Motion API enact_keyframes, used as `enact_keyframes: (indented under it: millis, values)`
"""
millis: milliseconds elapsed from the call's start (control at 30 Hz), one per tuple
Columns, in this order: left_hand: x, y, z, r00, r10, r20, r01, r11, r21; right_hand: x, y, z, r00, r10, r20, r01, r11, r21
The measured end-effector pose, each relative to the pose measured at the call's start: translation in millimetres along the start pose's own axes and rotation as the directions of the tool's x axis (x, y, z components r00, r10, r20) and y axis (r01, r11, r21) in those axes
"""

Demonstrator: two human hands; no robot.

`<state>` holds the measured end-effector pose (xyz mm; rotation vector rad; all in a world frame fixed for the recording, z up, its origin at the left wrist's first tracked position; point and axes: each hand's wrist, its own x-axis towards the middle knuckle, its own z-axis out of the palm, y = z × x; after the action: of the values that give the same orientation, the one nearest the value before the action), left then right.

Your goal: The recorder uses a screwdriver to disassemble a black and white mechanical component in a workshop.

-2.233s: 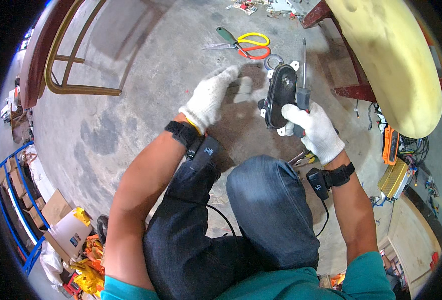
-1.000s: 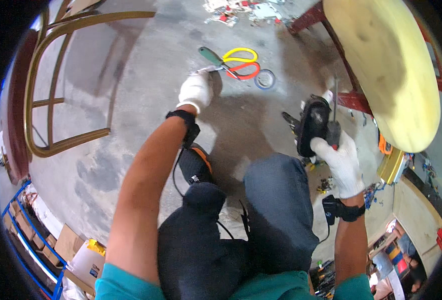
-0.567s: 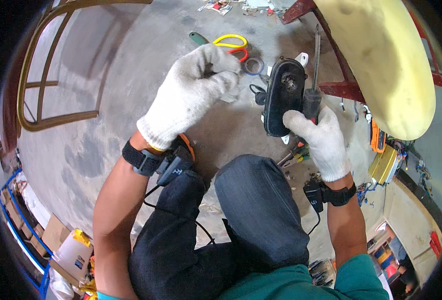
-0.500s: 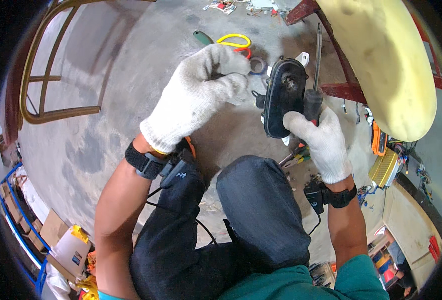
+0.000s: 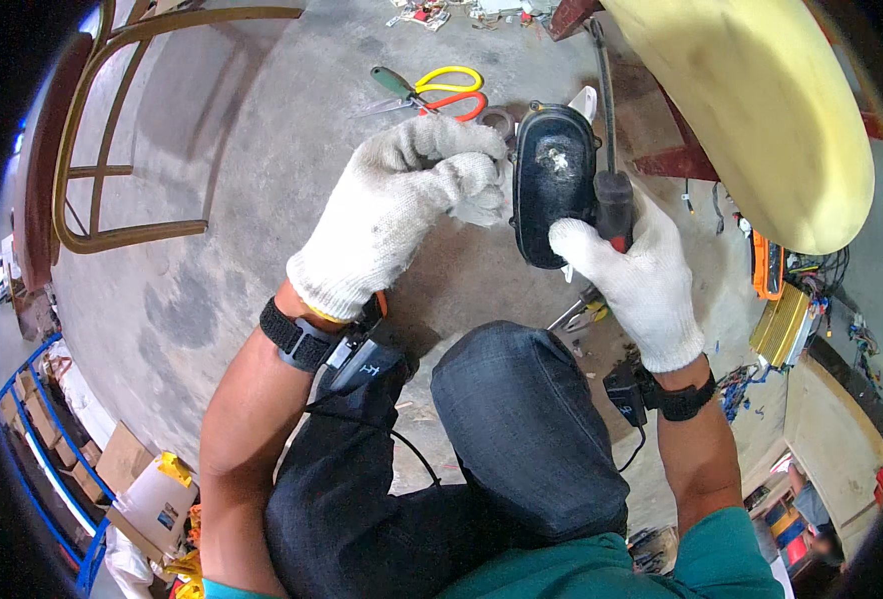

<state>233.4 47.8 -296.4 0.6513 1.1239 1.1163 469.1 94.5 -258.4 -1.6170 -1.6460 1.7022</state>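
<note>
You hold a black oval housing (image 5: pixel 544 215) and a screwdriver (image 5: pixel 614 195) in your right hand (image 5: pixel 638 285).
Its thumb presses the housing's lower right edge, other fingers mostly hidden. Your left hand (image 5: pixel 391 205) curls half-closed just beside the left edge; what it pinches, if anything, is unclear. Scissors (image 5: pixel 423 101) lie on the floor (image 5: pixel 292 150).

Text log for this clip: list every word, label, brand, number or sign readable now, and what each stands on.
Dark unit on the left wrist: small pale mark, not copied out here.
Black unit on the right wrist: small pale mark, likewise not copied.
White box at lower left: dark patch, too small to read.
Black oval housing: no lettering visible.
</note>
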Motion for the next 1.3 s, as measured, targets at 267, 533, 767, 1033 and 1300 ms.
enact_keyframes:
  millis: [267,533,767,1033,1300]
  values:
    - [-1.3,-7.0,-1.0,1.000,0.001,0.006,0.000,0.999,-0.035,-1.4,10.9,2.5,0.993,-0.112,-0.045,0.108,0.990,-0.086]
    - [-5.5,-4.2,-0.4,0.999,0.020,0.027,-0.019,0.999,-0.038,-4.4,8.5,6.1,0.993,-0.112,-0.041,0.107,0.987,-0.119]
    - [-6.8,-1.0,3.8,1.000,0.015,-0.012,-0.014,0.997,0.081,-5.5,9.7,7.0,0.992,-0.120,-0.045,0.111,0.981,-0.156]
    - [-5.0,-0.6,10.3,0.998,0.027,-0.051,-0.018,0.985,0.169,-4.7,12.4,6.5,0.993,-0.114,-0.040,0.108,0.985,-0.134]
    - [-5.4,2.3,17.5,0.981,0.150,-0.120,-0.085,0.898,0.431,-0.5,9.2,5.9,0.996,-0.088,-0.005,0.087,0.991,-0.098]
